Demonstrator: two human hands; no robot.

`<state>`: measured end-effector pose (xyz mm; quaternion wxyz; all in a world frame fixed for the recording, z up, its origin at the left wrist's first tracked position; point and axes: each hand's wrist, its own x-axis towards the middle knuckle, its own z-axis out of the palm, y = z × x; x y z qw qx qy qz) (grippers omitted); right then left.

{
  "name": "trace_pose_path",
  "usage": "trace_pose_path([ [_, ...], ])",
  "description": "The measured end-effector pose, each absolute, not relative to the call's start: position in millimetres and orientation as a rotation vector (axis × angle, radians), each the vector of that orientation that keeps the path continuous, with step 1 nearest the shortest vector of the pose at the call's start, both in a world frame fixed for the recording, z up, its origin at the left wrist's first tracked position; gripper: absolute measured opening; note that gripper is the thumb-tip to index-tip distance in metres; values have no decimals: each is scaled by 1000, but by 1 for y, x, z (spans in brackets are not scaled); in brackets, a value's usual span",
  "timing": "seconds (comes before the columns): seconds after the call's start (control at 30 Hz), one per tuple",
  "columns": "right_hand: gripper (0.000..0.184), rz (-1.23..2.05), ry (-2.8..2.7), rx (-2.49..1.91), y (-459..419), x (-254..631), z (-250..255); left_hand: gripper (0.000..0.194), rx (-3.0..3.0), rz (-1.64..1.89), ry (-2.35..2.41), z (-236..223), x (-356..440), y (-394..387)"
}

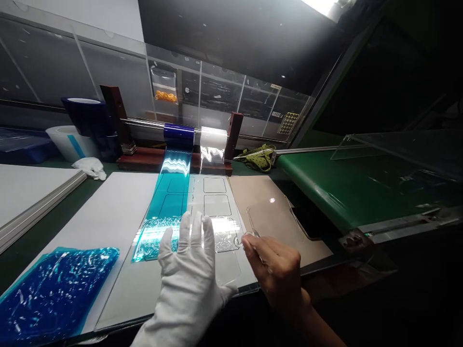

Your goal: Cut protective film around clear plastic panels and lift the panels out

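My left hand [190, 274] wears a white glove and lies with fingers spread over the near end of a blue film strip [171, 197] and a clear, wrinkled film [227, 231] beside it. Both lie across a pale board [125, 289] marked with rounded rectangular outlines. The blue strip runs back to a blue film roll [179, 137] on a metal rod; a clear film roll [213, 139] sits beside it. At the clear film's right edge, my bare right hand [278, 265] is closed in a pinch. Something small and clear shows at its fingertips, its kind unclear.
A pile of blue film sheets [61, 294] lies at the left front. Behind it are a crumpled white cloth [90, 167] and large tape rolls [85, 118]. A brown board [260, 193] adjoins the pale one. The green conveyor belt [325, 183] stands to the right.
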<state>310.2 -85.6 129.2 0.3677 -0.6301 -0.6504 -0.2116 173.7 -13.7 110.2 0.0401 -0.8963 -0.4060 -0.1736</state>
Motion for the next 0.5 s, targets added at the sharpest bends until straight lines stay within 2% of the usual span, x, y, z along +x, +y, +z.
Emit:
trace_pose_path([
  [0.13, 14, -382, -1756, -1673, -92, 317, 140, 119, -2680, -584, -1156, 103, 159, 1],
  [0.37, 106, -384, -2166, -1921, -113, 352, 166, 116, -2751, -464, -1122, 96, 112, 27],
  [0.43, 125, -292, -2299, -1953, -107, 353, 164, 120, -2786, -505, -1132, 92, 103, 32],
  [0.5, 133, -178, -2378, -1951, -99, 351, 160, 123, -2841, -597, -1107, 87, 94, 36],
])
